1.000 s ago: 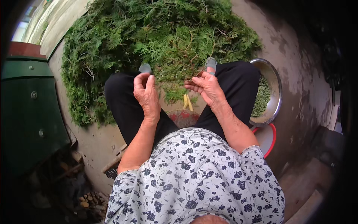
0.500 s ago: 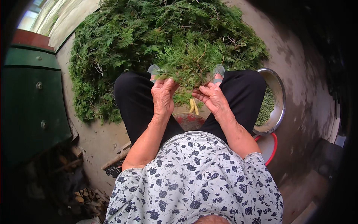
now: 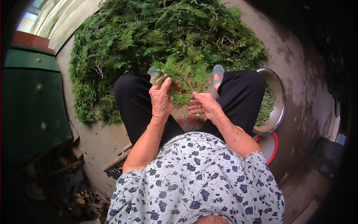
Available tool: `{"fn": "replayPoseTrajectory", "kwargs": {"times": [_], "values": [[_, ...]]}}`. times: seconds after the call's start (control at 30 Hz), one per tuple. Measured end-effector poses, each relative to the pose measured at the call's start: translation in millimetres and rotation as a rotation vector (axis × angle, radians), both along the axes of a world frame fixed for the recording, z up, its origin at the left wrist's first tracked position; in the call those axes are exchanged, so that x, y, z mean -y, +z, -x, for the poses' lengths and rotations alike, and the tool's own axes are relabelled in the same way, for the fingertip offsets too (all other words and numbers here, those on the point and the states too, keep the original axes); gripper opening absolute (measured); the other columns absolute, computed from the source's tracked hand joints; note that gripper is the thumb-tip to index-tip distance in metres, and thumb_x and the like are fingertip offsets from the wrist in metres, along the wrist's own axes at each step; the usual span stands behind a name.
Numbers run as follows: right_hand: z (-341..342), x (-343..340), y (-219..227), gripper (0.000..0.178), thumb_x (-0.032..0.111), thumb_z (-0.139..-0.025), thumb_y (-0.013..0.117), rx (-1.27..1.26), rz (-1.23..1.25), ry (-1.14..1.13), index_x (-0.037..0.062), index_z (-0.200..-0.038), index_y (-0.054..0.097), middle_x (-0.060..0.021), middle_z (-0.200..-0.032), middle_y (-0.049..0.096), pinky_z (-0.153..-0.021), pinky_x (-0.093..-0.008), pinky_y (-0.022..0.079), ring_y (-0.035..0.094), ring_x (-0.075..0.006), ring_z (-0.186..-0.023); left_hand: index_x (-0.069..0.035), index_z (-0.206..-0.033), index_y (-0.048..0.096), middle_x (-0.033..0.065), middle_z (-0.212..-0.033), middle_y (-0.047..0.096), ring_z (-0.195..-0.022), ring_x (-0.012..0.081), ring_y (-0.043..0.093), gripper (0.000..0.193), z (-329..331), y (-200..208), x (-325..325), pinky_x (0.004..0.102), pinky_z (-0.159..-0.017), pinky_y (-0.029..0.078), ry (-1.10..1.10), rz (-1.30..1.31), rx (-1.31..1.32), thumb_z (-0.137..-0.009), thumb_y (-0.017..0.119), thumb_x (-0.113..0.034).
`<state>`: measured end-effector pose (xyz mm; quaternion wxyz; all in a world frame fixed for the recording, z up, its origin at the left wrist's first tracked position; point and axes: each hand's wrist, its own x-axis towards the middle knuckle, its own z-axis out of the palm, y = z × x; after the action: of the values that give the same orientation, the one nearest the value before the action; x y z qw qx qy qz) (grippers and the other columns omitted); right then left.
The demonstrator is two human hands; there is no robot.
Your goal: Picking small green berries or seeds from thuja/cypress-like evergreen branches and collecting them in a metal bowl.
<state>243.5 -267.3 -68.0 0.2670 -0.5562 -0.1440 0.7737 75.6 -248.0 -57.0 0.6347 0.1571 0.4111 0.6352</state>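
Between my knees, my left hand (image 3: 161, 96) is closed with the thumb up, gripping a small cypress sprig (image 3: 162, 79) with scaly green leaves and a few pale round bits. Lower and to the right is my right hand (image 3: 205, 105), its fingers curled and thumb pressed forward. A thin brown stem runs down to that thumb from a cypress branch (image 3: 192, 72), whose green fronds are smeared by motion. The two hands are apart. Just beyond them lies a large heap of cut cypress branches (image 3: 149, 37), spread across the ground.
On the right stands a metal bowl (image 3: 280, 108) with small round green cones or berries (image 3: 265, 110). A red-rimmed basin (image 3: 275, 147) sits partly under it. At left is a dark green cabinet (image 3: 33, 100), with chopped wood (image 3: 91, 201) below. A reddish round surface (image 3: 188, 121) shows between my legs.
My right hand has drawn a little toward me and left, its fingers curling further in. The branch fronds have shifted and blurred. My left hand has turned its thumb upward.
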Motion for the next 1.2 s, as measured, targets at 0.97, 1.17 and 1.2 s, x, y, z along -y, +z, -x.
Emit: {"fn": "replayPoseTrajectory", "kwargs": {"times": [0.97,1.17,1.2], "values": [[23,-28,24,0.03,0.008,-0.077,0.067,0.023,-0.575,0.051,-0.0016,-0.099,0.048,-0.0033,-0.072,0.055,-0.044,-0.0181,0.043,0.053,-0.0066,-0.056,0.002,-0.076,0.062,0.004,-0.059,0.056,-0.052,0.0058,0.047,0.014,-11,2,15,0.0231,-0.047,0.037,-0.231,-0.444,-1.125,-0.083,0.059,-0.01],[22,-25,20,0.022,0.011,-0.079,0.066,-0.005,-0.525,0.044,-0.0017,-0.092,0.053,-0.0044,-0.071,0.056,-0.046,-0.0187,0.045,0.055,-0.0081,-0.056,0.002,-0.076,0.062,0.0021,-0.057,0.053,-0.051,0.0055,0.042,0.014,-6,-7,17,0.0236,-0.045,0.035,-0.331,-0.289,-1.116,-0.083,0.059,-0.01],[22,-24,19,0.019,0.01,-0.078,0.065,-0.029,-0.508,0.008,-0.0024,-0.089,0.054,-0.0047,-0.068,0.057,-0.044,-0.0188,0.045,0.055,-0.0079,-0.054,0.002,-0.076,0.061,0.0019,-0.057,0.052,-0.051,0.0054,0.041,0.015,-7,-5,17,0.0236,-0.045,0.035,-0.33,-0.292,-1.109,-0.083,0.059,-0.01]]}}
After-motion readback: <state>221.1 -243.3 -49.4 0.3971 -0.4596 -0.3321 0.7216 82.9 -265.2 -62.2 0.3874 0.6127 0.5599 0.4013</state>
